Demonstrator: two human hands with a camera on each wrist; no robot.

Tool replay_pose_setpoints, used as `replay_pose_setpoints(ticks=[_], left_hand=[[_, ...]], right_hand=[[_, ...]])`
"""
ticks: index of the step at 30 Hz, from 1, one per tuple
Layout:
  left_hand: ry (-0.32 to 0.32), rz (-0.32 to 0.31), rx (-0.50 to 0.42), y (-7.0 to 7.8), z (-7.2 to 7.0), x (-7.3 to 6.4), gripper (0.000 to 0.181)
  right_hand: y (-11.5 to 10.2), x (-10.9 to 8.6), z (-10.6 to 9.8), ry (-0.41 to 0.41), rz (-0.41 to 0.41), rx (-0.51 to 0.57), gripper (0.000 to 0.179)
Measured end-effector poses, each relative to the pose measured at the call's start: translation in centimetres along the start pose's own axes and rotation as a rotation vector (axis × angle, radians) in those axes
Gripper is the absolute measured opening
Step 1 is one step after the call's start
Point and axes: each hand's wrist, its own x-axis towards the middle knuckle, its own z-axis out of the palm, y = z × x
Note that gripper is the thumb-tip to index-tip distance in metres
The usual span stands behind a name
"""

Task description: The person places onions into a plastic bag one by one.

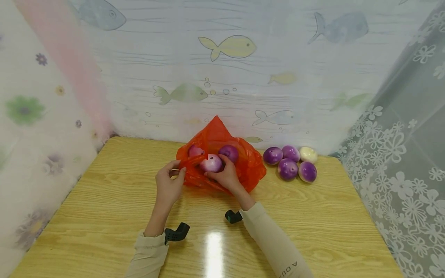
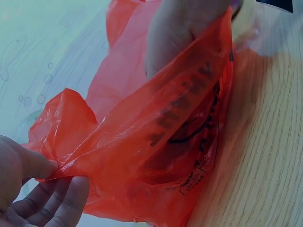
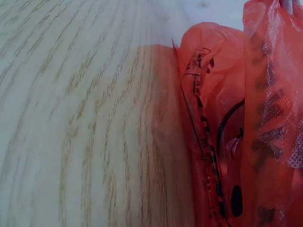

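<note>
In the head view a red plastic bag (image 1: pixel 255 164) lies opened out on the table, black print showing on its side in the left wrist view. My left hand (image 1: pixel 169 183) pinches the bag's edge between thumb and fingers; the left wrist view shows this bag edge (image 2: pixel 61 172) gathered there. Reaching into the bag's mouth, my right hand (image 1: pixel 227 175) has thumb and fingers around a pale purple-and-white onion (image 1: pixel 210 163). Two more purple onions lie in the bag, one onion (image 1: pixel 228 153) behind the right hand and another onion (image 1: pixel 195 151) at the left, partly behind red plastic.
Right of the bag several purple onions (image 1: pixel 287 169) sit in a cluster with one whitish onion (image 1: pixel 308 155). The wooden table (image 1: pixel 313 224) meets a fish-patterned curtain (image 1: pixel 229 77) at the back, with a flowered lace curtain (image 1: pixel 403 185) on the right.
</note>
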Motion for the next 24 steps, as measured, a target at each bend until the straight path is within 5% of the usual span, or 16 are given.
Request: replay_pose_setpoints(ticks=[12,24], left_hand=[[-0.003,0.013,0.004,0.10,0.06,0.00,0.021],[-0.004,0.003,0.029,0.14,0.06,-0.14,0.023]], right_hand=[[-0.12,-0.05,-0.20,-0.046,0.035,-0.039,0.084],[-0.01,-0.63,-0.84,-0.071,0.013,0.075,0.067]])
